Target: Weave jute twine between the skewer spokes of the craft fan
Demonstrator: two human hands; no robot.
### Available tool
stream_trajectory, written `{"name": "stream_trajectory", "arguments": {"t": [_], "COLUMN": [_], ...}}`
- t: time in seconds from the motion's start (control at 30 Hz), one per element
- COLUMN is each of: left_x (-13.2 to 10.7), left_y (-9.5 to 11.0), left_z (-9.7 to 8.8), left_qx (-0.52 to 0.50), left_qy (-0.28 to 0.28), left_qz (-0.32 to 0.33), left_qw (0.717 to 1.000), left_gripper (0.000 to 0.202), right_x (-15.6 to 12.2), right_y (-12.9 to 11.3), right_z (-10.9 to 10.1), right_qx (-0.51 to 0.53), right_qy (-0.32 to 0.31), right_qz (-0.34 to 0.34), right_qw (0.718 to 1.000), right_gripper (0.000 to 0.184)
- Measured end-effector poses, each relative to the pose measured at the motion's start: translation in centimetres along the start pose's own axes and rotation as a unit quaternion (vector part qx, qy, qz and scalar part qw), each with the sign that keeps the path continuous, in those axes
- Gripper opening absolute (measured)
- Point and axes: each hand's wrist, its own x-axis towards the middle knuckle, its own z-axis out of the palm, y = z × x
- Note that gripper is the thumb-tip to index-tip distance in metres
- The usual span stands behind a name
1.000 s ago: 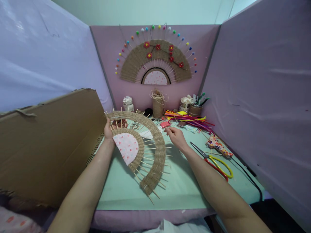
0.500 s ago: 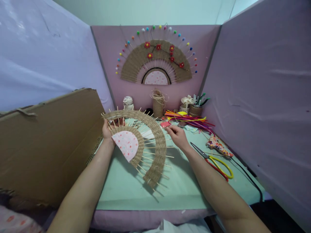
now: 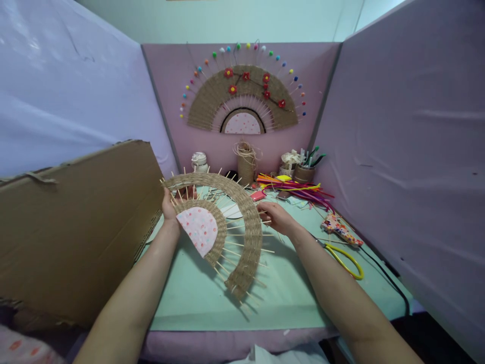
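A half-round woven fan of brown twine on thin wooden sticks is held tilted above the table. A pink dotted half-circle covers its inner part, and bare stick tips stand out past the outer band. My left hand grips the fan at its upper left end, with some fingers behind the sticks. At the outer right edge, my right hand has its fingers bent together among the stick tips. What lies between those fingertips is too small to make out.
A finished-looking fan with red flowers hangs on the back panel. Behind the work stand a twine roll, a jar and colourful pipe cleaners. At right lie scissors and a patterned glue gun; cardboard stands left.
My right hand has come down from beside the pink piece to the fan's outer edge. The fan has shifted slightly right and down with my left hand. My right forearm now covers more of the scissors.
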Motion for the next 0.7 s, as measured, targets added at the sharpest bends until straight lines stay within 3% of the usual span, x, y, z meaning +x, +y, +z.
{"name": "stream_trajectory", "arguments": {"t": [0.37, 0.5, 0.63, 0.7], "left_x": [0.3, 0.6, 1.2, 1.3], "left_y": [-1.0, -1.1, -0.7, -0.6], "left_z": [-0.4, -1.0, -1.4, -1.1], "left_qx": [0.023, 0.069, 0.183, 0.206], "left_qy": [0.030, 0.045, 0.090, 0.083], "left_qz": [-0.040, -0.080, -0.196, -0.248], "left_qw": [0.998, 0.993, 0.959, 0.943], "left_gripper": [0.047, 0.052, 0.049, 0.043], "right_x": [-0.4, -0.6, -0.1, 0.3], "right_y": [0.7, 0.6, 0.8, 1.0], "right_z": [-0.4, 0.2, 0.2, -0.2], "right_qx": [-0.045, -0.069, -0.029, -0.010], "right_qy": [-0.111, -0.043, 0.031, 0.062], "right_qz": [0.056, 0.075, 0.096, 0.112], "right_qw": [0.991, 0.994, 0.994, 0.992], "right_gripper": [0.040, 0.040, 0.033, 0.028]}}
